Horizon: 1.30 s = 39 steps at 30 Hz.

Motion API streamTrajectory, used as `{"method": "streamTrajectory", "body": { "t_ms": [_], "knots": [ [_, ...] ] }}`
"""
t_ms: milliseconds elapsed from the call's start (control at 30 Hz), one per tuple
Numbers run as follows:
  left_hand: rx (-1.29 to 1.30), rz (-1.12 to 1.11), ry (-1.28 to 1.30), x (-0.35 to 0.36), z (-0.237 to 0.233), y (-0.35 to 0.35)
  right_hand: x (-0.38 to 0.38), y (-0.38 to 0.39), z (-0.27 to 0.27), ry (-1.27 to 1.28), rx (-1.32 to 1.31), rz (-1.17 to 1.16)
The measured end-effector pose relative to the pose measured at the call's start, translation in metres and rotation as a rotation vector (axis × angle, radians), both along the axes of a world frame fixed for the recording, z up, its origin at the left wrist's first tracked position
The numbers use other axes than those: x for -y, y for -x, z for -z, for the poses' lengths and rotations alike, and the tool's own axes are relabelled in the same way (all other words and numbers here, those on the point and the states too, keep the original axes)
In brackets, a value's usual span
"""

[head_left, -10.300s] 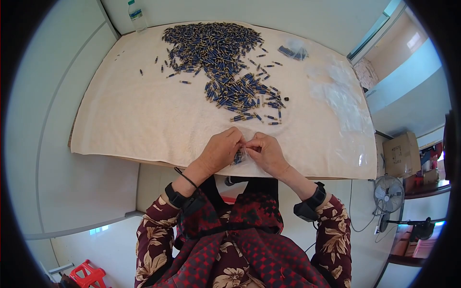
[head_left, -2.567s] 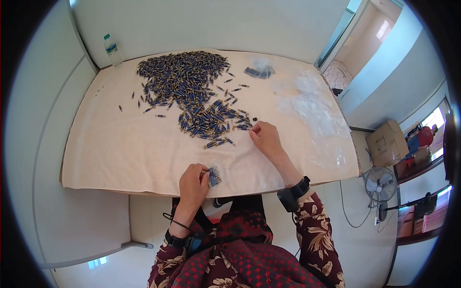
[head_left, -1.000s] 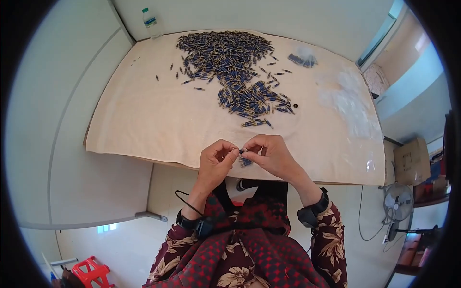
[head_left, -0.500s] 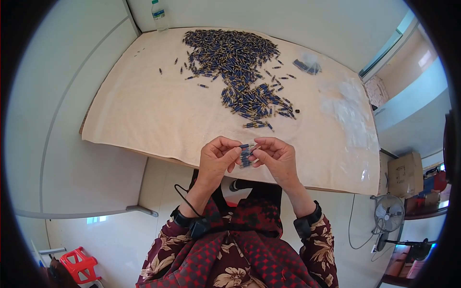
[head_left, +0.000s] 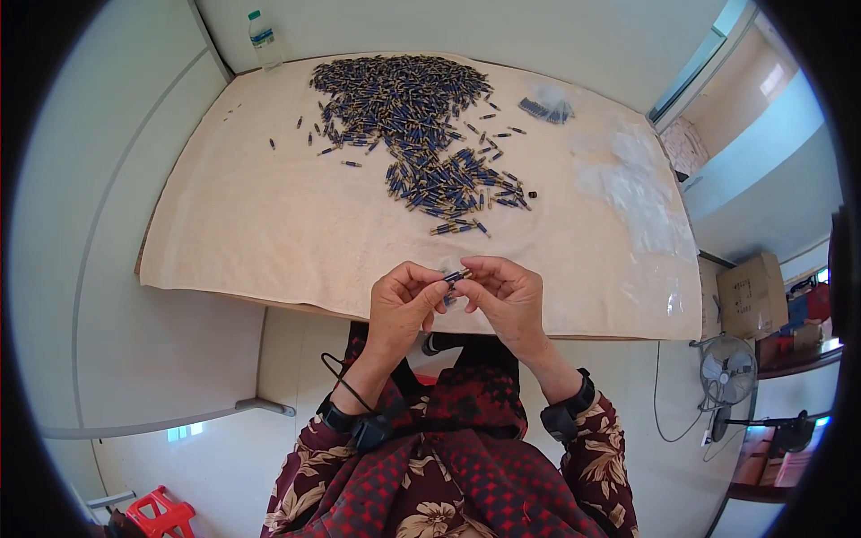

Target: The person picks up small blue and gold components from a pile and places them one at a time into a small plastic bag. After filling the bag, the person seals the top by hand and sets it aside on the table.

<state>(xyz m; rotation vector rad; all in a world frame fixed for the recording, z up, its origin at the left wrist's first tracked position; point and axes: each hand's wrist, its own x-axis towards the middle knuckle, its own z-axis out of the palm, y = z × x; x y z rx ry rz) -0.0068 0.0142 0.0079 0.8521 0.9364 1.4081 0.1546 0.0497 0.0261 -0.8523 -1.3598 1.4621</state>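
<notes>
A cloth-covered table (head_left: 269, 215) is backed by a pale wall (head_left: 404, 27) and flanked at left by a white panel (head_left: 117, 341). Light (head_left: 185, 432) is reflected on the glossy floor (head_left: 220, 466) — a red stool (head_left: 161, 515) is set at lower left, a fan (head_left: 727, 369) and a cardboard box (head_left: 753, 296) at right.

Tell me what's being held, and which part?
The left hand and right hand pinch at least one blue-and-brass cylinder, seemingly by its ends. How the clear bag is held can't be told.

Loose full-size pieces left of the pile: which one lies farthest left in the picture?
The lone dark piece, on the bare cloth; every other full-size stray on that side lies closer to the pile.
</notes>
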Motion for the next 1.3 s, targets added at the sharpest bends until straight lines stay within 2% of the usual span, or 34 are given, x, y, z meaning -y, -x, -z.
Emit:
{"method": "streamTrajectory", "body": {
  "t_ms": [300, 567, 667, 767, 833, 900, 933, 1033, 1200, 1300],
  "knots": [
    [-0.069, 0.056, 0.019, -0.003, -0.001, -0.001, 0.001, -0.007, 0.002, 0.048, -0.062, 0.018],
    [-0.243, 0.151, -0.027, -0.009, 0.008, 0.004, -0.006, -0.024, -0.003, 0.193, 0.115, -0.104],
    [-0.247, 0.172, -0.026, -0.009, 0.013, 0.005, -0.004, -0.024, -0.006, 0.062, 0.172, -0.044],
    [-0.513, -0.088, -0.178, -0.009, 0.02, 0.011, -0.015, -0.033, -0.003, 0.039, 0.222, 0.047],
    [-0.611, -0.083, -0.162, -0.005, 0.021, 0.022, -0.026, -0.038, -0.001, 0.019, 0.244, 0.095],
    [-0.804, -0.069, -0.115, 0.003, 0.024, 0.03, -0.034, -0.044, 0.007, 0.111, 0.277, 0.053],
    [-0.805, -0.066, -0.104, 0.007, 0.025, 0.029, -0.035, -0.045, 0.012, 0.166, 0.294, 0.031],
    [-1.216, -0.211, -0.523, 0.01, 0.027, 0.019, -0.044, -0.046, 0.025, 0.204, 0.303, 0.014],
    [-1.2, -0.119, -0.513, 0.015, 0.038, 0.001, -0.058, -0.044, 0.034, 0.247, 0.359, -0.036],
    [-1.302, -0.064, -0.51, 0.011, 0.043, 0.0, -0.06, -0.04, 0.035, 0.253, 0.376, -0.064]
  ]
}}
